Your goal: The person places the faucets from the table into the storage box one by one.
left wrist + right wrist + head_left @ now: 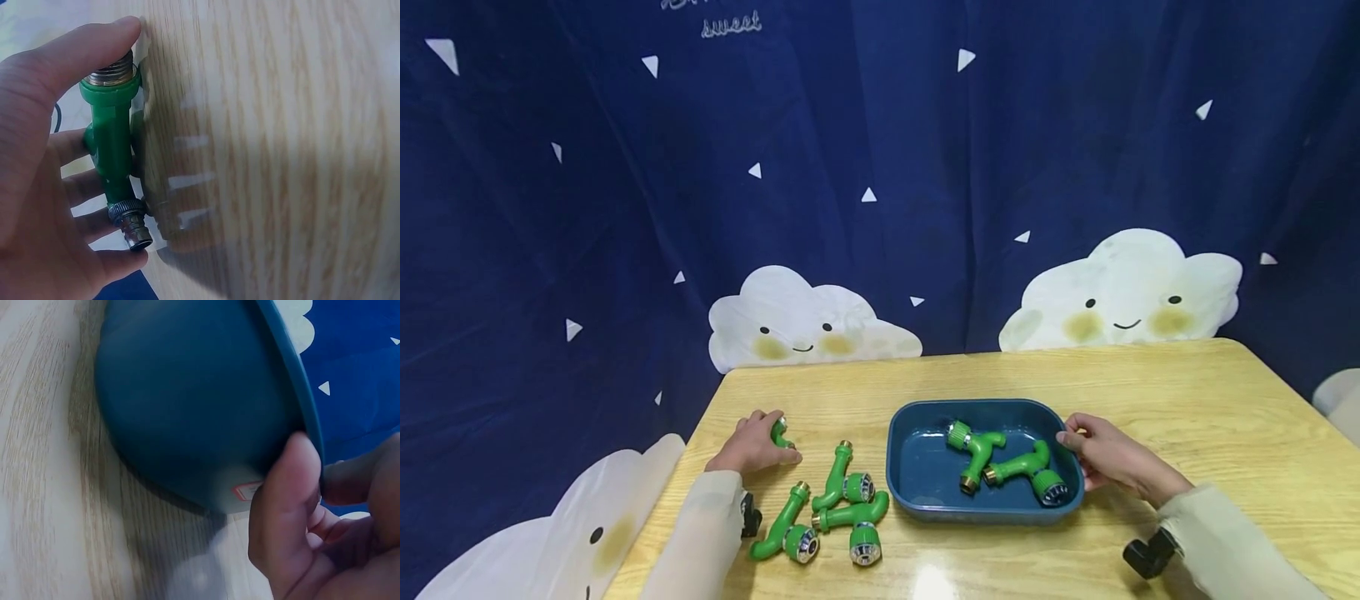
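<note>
My left hand (751,445) is at the table's left side, its fingers and thumb around a green tap (112,144). In the left wrist view the thumb lies by the tap's threaded end, and the other fingers pass behind its body. At the right, my right hand (1116,463) pinches the rim of a dark blue plastic basin (977,515) between thumb and fingers. Inside the basin lie two green taps, one tap (979,454) near the middle and another tap (1021,468) toward the right end.
Three more green taps lie between my left forearm and the basin: a left tap (784,525), a rear tap (833,479) and a front tap (857,515). The wooden table (1000,379) ends at a dark blue curtain (910,125) with clouds.
</note>
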{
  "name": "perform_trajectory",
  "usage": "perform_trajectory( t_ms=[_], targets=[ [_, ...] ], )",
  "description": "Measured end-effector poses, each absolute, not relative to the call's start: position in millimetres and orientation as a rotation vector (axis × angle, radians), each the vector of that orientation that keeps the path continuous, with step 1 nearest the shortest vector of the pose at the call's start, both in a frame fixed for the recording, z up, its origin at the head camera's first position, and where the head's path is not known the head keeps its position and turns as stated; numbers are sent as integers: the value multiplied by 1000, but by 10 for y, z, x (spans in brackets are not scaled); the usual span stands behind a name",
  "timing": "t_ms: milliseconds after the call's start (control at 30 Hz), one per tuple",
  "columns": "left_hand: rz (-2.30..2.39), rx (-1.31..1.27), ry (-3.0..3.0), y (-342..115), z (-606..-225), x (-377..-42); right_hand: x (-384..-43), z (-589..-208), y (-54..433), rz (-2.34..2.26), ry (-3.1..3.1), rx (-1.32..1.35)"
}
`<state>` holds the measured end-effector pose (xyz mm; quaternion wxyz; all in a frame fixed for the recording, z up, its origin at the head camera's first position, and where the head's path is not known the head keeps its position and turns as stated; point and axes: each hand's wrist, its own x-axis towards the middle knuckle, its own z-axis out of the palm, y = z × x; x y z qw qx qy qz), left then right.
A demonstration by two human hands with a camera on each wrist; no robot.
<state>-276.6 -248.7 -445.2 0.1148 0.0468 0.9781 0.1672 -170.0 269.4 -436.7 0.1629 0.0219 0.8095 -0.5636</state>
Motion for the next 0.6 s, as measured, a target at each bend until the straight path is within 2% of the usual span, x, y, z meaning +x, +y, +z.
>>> perform_trajectory(
  t_ms=[600],
  targets=[
    [495, 149, 2853, -2520, -4471, -2797, -1700, -4363, 2704, -1600, 2311, 45]
  ],
)
